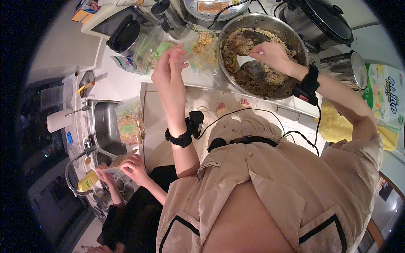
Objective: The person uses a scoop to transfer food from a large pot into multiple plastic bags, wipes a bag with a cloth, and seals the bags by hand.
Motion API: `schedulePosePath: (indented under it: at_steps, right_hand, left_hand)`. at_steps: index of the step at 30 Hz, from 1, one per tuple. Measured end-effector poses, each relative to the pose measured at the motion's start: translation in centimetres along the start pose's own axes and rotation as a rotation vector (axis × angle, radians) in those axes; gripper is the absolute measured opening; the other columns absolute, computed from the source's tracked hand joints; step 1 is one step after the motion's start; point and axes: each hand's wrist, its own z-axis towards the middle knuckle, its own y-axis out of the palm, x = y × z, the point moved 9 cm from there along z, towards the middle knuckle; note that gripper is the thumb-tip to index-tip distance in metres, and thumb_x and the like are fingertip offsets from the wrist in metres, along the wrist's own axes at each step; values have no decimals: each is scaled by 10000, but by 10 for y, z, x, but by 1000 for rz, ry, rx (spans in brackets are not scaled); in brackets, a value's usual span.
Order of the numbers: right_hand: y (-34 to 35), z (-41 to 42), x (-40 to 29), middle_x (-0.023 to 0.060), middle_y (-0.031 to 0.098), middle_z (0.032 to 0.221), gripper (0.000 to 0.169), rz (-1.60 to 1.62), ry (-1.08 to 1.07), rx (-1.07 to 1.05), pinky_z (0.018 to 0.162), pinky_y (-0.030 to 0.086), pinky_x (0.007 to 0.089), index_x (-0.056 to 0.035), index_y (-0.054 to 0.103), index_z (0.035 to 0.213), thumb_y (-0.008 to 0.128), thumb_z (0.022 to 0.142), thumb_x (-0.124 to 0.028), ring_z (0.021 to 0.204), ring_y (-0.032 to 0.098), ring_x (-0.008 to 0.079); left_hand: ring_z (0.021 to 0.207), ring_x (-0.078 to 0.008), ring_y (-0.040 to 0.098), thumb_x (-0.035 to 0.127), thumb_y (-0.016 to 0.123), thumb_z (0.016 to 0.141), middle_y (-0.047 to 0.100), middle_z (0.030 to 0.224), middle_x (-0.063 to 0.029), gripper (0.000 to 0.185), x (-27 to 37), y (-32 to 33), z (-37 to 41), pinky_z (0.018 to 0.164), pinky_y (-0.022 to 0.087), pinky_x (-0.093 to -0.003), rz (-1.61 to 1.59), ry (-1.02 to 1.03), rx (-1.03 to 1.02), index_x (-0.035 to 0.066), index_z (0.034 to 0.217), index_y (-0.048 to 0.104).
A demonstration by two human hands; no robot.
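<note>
My right hand [272,55] grips the handle of a white spoon or scoop [245,60] over a large steel pot [302,60]. The pot holds a chopped food mixture [253,80], partly brown and partly yellow; the tool's far end is not clearly seen. My left hand [172,63] is raised over zip bags, fingers bent and partly spread; whether a fingertip touches the plastic behind it cannot be told. A zip bag of yellow and pink chopped food [204,46] leans beside the pot. Another zip bag with a green label [163,49] lies behind my left hand.
A co-worker's hands [133,167] hold a small filled bag near the steel sink [109,126]. Filled, labelled bags [130,126] rest at the sink's edge. A black-lidded cooker [329,22], a steel canister [345,69] and a kitchen scale or cooker with a display [215,8] surround the pot.
</note>
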Motion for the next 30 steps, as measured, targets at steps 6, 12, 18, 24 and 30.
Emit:
schedulePosePath:
  at_steps: [6,12,18,24,30]
  right_hand:
    - [-12,-7,10,121,655,782,286,136,13,0,665,477,339,-69,679,901,621,827,-339,713,632,267]
    - [-29,-21,34,113,671,823,340,269,-12,58,677,489,367,-139,683,924,585,824,-448,759,638,309]
    - [-70,-56,51,26,628,723,259,421,36,80,640,432,211,-36,656,944,584,889,-279,680,526,41]
    - [-108,-81,63,-46,616,825,191,707,25,168,664,397,178,5,647,975,567,903,-153,746,499,16]
    - [-145,-92,69,-106,500,676,207,724,94,254,529,275,168,-84,679,986,585,882,-237,602,383,-7]
  left_hand:
    - [823,-88,577,101,552,892,629,991,-61,142,-21,2,7,671,506,-235,-63,-58,-42,2,973,612]
    - [781,-105,593,87,592,853,594,911,-68,133,-19,0,8,629,509,-230,-185,-58,67,-6,940,554]
    - [718,-123,603,105,546,871,556,837,-42,113,-38,8,5,615,518,-252,-264,-250,-81,-3,898,533]
    - [745,-100,585,111,500,889,542,784,-11,83,-27,25,8,607,499,-231,-193,-111,-126,35,881,535]
    - [678,-66,543,111,497,886,527,750,11,76,-11,37,8,574,459,-213,-115,-121,-182,47,864,531]
